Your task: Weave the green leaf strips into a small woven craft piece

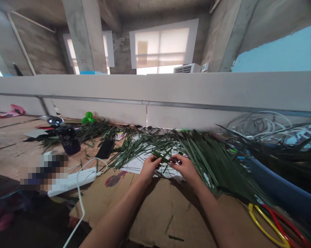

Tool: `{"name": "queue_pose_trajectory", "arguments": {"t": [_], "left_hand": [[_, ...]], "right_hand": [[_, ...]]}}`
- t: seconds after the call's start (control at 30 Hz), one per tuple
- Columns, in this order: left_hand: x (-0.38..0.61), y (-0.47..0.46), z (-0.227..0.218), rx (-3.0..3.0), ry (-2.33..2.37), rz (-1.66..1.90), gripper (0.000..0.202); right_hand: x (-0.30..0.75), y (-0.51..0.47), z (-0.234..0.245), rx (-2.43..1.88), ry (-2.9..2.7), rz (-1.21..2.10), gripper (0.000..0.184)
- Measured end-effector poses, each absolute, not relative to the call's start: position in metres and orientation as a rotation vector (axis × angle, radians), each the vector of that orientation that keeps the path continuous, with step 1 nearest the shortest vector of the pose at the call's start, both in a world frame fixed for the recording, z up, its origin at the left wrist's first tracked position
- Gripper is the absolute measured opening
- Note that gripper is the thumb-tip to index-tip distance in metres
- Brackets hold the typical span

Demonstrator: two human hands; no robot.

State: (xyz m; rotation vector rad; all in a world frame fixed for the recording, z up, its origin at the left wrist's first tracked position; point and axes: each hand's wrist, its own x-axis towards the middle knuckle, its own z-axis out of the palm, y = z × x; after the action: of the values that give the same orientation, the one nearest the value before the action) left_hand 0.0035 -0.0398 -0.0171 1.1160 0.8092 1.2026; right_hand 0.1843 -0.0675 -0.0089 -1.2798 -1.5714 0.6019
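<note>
My left hand [149,168] pinches a green leaf strip [161,156] between thumb and fingers. From the other side my right hand [183,166] grips the crossed strips, its thumb and forefinger closed on them. The strips overlap in a small cross between both hands, just above the white paper [131,166]. Long green leaves [209,158] lie in a thick bundle to the right of my right hand. Cut leaf strips [129,151] are heaped beyond my left hand. My lower fingers are partly hidden.
Flattened cardboard [114,206] lies under my forearms. At left are a white power strip [73,181] with a cable, a black phone [105,148] and a dark tumbler [68,139]. Scissors with red and yellow handles [267,224] lie at lower right. A white partition [196,89] stands behind.
</note>
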Motion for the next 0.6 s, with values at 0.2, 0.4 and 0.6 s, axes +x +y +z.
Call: {"name": "queue_pose_trajectory", "arguments": {"t": [0.2, 0.4, 0.6], "left_hand": [[0.002, -0.039, -0.018, 1.120, 0.815, 1.210, 0.042], [0.002, -0.036, -0.021, 1.163, 0.862, 1.250, 0.042], [-0.008, -0.036, -0.013, 1.861, 1.216, 1.632, 0.036]], "right_hand": [[0.183, -0.071, -0.009, -1.452, -1.738, 0.408, 0.021], [0.181, -0.075, -0.005, -1.537, -1.844, 0.216, 0.016], [0.178, -0.081, 0.003, -1.622, -1.931, 0.026, 0.011]]}}
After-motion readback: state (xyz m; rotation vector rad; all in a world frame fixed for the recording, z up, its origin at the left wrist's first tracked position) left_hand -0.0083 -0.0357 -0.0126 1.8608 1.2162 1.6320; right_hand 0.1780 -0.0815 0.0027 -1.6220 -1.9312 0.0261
